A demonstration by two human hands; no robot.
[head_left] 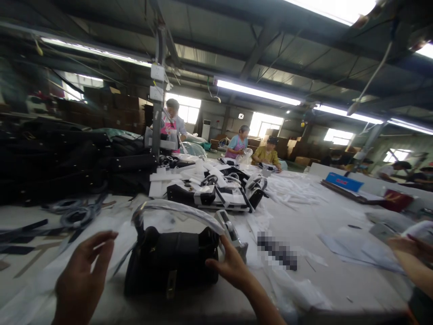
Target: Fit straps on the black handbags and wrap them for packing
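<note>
A black handbag (179,257) with a metal clasp on its front stands upright on the table before me. Its arched handle (182,208) is wrapped in clear plastic. My right hand (233,266) is at the bag's right end, thumb on the front and fingers by the handle's base. To the left of the bag, my left hand (84,271) is raised with nothing visible in it, thumb and fingers slightly apart. Behind the bag's right side is a grey tape dispenser-like object (233,234), partly hidden.
Several wrapped black bags (223,189) and white foam strips lie farther back on the white table (338,280). A dark pile of bags (67,167) rises at left, near coiled straps (76,214). At right are a co-worker's hands (409,248), plastic sheets and a blue box (344,181). Other people work behind.
</note>
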